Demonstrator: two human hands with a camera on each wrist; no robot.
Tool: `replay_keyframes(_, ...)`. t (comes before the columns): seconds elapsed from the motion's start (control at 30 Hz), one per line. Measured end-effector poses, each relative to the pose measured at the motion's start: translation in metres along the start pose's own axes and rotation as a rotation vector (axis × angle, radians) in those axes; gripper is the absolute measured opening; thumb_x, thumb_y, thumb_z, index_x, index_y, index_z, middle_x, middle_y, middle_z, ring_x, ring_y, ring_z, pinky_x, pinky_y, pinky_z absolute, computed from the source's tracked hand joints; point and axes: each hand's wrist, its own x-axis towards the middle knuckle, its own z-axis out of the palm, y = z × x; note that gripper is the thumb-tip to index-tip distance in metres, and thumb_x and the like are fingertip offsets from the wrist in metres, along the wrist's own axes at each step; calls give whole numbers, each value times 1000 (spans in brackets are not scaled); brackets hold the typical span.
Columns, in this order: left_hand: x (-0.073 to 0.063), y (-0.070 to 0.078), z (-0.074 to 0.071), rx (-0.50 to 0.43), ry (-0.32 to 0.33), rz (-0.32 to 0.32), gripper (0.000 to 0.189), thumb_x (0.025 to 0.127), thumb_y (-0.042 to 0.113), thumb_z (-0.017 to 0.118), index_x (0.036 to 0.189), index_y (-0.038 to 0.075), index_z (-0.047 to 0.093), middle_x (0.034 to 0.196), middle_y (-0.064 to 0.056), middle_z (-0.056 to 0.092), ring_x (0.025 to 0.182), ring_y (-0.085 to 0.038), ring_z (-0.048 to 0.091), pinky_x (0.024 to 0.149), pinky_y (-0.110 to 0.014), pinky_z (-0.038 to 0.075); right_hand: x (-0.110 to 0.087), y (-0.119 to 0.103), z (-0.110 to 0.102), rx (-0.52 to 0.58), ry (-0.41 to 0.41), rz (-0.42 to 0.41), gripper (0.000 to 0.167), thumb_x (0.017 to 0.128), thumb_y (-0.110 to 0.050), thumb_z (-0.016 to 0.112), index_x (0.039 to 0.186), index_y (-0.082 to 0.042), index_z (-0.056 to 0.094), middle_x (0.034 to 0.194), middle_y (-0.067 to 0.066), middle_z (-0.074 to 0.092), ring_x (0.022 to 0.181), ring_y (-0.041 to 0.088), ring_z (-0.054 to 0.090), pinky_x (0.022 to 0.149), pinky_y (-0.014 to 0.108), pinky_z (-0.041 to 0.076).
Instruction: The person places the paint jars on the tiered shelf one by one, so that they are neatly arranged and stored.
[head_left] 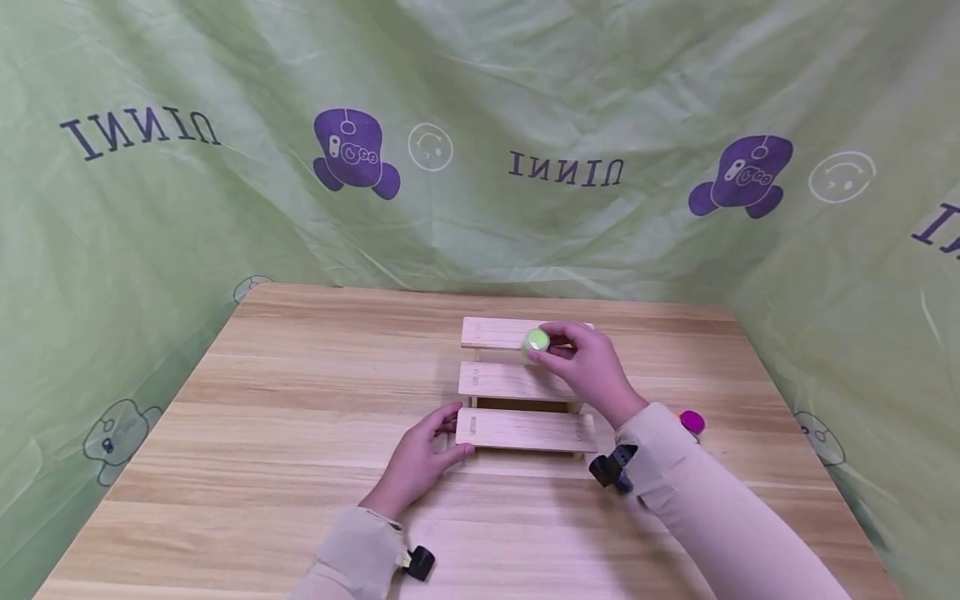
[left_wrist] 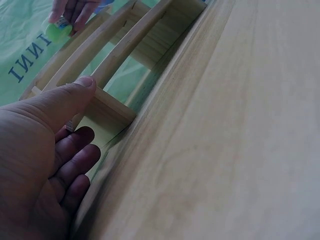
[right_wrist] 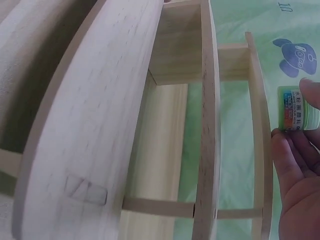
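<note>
The right hand [head_left: 592, 367] pinches a green jar [head_left: 536, 340] between thumb and fingers. Beside that grip is the back step [head_left: 495, 333] of a rack [head_left: 506, 381]; whether the jar touches it is hard to tell. Nearer the person and left of the grip, the left hand [head_left: 420, 454] holds the front step [head_left: 525, 429] by its end. Right of the grip sits a magenta lid [head_left: 692, 422]; beyond hangs a curtain [head_left: 480, 75].

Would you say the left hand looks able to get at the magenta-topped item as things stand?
Probably not easily: the left hand holds the wooden stand at its left end, and the magenta-topped item lies past the right end, partly behind the right sleeve.
</note>
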Motion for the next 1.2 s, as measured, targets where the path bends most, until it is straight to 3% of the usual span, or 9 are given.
replay_keyframes(0.73, 0, 2, 0, 26, -11, 10, 68, 84, 27, 82, 144, 10, 53, 115, -3, 69, 114, -24, 63, 103, -50, 46, 27, -13, 30, -44, -75, -33, 43, 87, -19, 81, 123, -3, 67, 113, 9, 71, 103, 20, 70, 87, 27, 56)
replay_keyframes(1.2, -1, 2, 0, 29, -14, 18, 68, 85, 29, 81, 144, 10, 53, 116, -3, 69, 114, -25, 63, 102, -51, 46, 40, -19, 41, -30, -92, 16, 41, 87, -25, 81, 121, -8, 67, 109, 2, 70, 104, 19, 68, 89, 31, 56)
